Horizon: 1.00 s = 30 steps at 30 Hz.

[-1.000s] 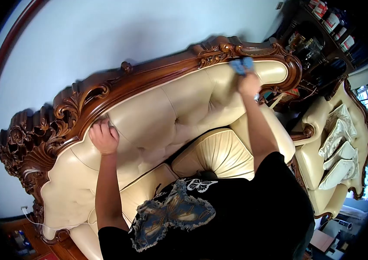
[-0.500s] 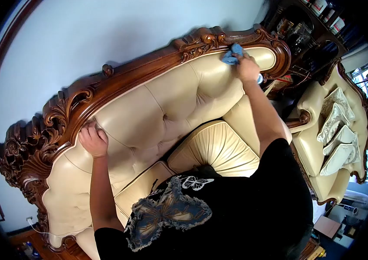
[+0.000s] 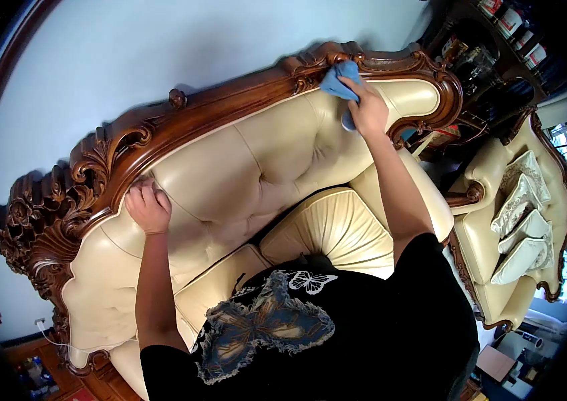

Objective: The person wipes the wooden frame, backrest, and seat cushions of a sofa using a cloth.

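Note:
A blue cloth [image 3: 339,81] is bunched in my right hand [image 3: 370,113], against the upper edge of the cream sofa backrest [image 3: 223,174]. Just above it runs the carved dark wood frame [image 3: 230,110] of the sofa. My left hand [image 3: 148,208] is closed in a fist and rests on the backrest, knuckles by the wood trim further left. Whatever its curled fingers may hold is hidden.
Below the backrest lie pleated seat cushions [image 3: 330,224]. On the right stands a matching armchair [image 3: 477,234] with several pale pillows [image 3: 522,227]. A dark shelf unit [image 3: 490,60] fills the upper right corner. A white cable [image 3: 73,345] hangs at lower left.
My right hand has moved left along the top of the backrest with the blue cloth. The left hand stays by the wood trim. The view has shifted slightly.

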{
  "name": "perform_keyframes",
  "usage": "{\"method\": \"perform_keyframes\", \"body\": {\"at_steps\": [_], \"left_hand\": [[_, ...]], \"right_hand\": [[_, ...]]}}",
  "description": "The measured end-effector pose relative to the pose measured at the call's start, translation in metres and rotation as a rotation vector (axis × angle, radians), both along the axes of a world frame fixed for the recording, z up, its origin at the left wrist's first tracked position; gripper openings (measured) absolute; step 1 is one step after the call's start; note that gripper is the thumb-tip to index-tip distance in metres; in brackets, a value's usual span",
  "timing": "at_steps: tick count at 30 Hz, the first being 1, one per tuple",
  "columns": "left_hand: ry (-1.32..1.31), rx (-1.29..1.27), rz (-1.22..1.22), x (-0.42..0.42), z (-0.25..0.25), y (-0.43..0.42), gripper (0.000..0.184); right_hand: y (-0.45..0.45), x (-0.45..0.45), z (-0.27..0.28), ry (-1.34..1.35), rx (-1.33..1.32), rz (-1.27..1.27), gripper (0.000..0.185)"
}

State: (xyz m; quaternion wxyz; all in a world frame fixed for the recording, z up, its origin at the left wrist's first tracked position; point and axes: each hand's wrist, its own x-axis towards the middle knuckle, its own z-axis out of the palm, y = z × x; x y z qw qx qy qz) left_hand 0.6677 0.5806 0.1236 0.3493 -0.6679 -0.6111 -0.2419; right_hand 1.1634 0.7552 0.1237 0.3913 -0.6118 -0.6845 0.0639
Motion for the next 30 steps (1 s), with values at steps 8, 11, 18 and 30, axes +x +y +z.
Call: {"method": "perform_keyframes", "body": {"at_steps": [8, 11, 18, 30], "left_hand": [[-0.024, -0.009, -0.007, 0.000, -0.001, -0.001, 0.025], [-0.021, -0.006, -0.007, 0.000, -0.001, -0.001, 0.026], [-0.012, 0.037, -0.038, 0.004, 0.005, 0.003, 0.027], [-0.014, 0.022, -0.017, 0.003, 0.002, 0.001, 0.022]], "right_hand": [[0.031, -0.087, -0.012, -0.330, -0.183, -0.157, 0.046], [0.023, -0.096, -0.017, -0.122, -0.172, -0.102, 0.046], [-0.009, -0.047, -0.028, -0.111, -0.249, 0.377, 0.046], [-0.057, -0.176, -0.034, -0.147, 0.199, 0.183, 0.051]]}}
